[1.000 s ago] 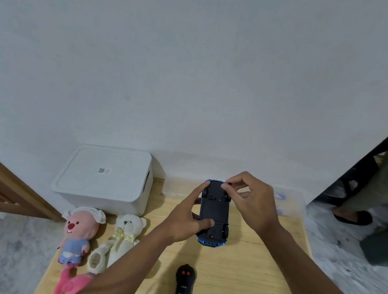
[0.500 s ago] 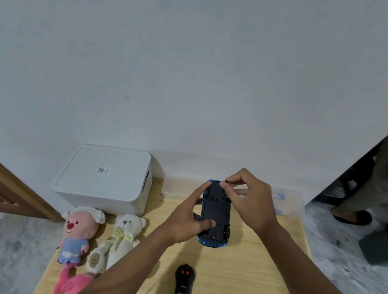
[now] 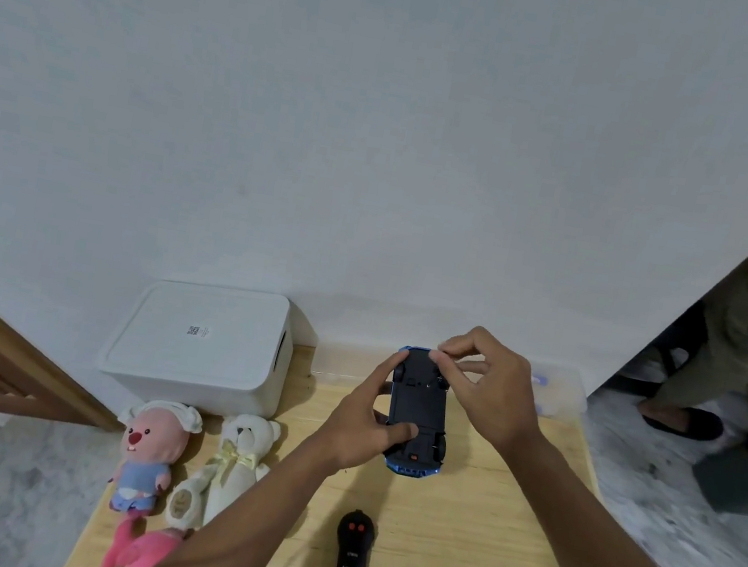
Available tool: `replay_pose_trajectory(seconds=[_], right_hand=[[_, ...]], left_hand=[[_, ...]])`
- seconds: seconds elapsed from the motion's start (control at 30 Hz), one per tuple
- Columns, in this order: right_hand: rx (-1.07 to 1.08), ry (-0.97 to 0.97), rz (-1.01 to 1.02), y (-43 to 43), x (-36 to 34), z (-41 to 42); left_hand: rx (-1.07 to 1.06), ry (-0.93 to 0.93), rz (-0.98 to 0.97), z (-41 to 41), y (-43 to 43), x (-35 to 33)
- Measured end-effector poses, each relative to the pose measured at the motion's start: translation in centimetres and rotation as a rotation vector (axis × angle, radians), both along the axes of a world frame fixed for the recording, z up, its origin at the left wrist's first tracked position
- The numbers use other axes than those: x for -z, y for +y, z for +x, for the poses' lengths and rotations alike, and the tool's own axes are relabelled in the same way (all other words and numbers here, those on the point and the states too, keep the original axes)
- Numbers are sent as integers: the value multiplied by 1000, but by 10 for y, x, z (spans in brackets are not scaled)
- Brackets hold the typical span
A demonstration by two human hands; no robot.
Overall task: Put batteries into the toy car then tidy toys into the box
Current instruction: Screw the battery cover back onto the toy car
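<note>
Hands, two of them, are working on one toy car (image 3: 417,413) over the wooden table (image 3: 472,519). The car is lying upside down with its black belly facing up, a bit past the middle of the table toward 12 o'clock. Blue is peeking out at both of its ends. I cannot tell if it is resting on the table or hanging just above it.

The left hand (image 3: 365,421) is gripping the car from the 9 o'clock side, with the thumb pressing on the belly and the fingers curling round the edge. The right hand (image 3: 487,389) is reaching in from 2 o'clock. Its thumb and first finger are pinching together on the far end of the belly, and the other fingers are curling loosely. The bit they are nipping is too small to make out.

One black remote (image 3: 352,554) with two red buttons is lying at 6 o'clock. One white box (image 3: 200,344) with its lid on is sitting at 10 o'clock. Three soft toys are lying at 8 o'clock: one pink-faced doll (image 3: 150,449), one white bear (image 3: 240,453) and one bright pink toy (image 3: 138,550). One clear tub (image 3: 560,396) is standing at 1 o'clock, against the wall.
</note>
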State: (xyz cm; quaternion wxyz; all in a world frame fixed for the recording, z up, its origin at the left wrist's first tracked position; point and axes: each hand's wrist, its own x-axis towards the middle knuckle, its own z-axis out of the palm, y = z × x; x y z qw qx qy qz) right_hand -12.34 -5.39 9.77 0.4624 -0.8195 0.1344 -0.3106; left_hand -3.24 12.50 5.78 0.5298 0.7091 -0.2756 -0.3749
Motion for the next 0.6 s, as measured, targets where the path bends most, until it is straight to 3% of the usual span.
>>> replay_pose_trajectory(seconds=[0.33, 0.5, 0.6], right_hand=[[-1, -11, -247, -3, 6, -4], [-6, 17, -60, -6, 1, -1], [-27, 17, -49, -4, -3, 0]], left_hand=[[16, -3, -3, -1, -2, -1], [11, -3, 5, -2, -1, -1], [13, 1, 2, -3, -1, -1]])
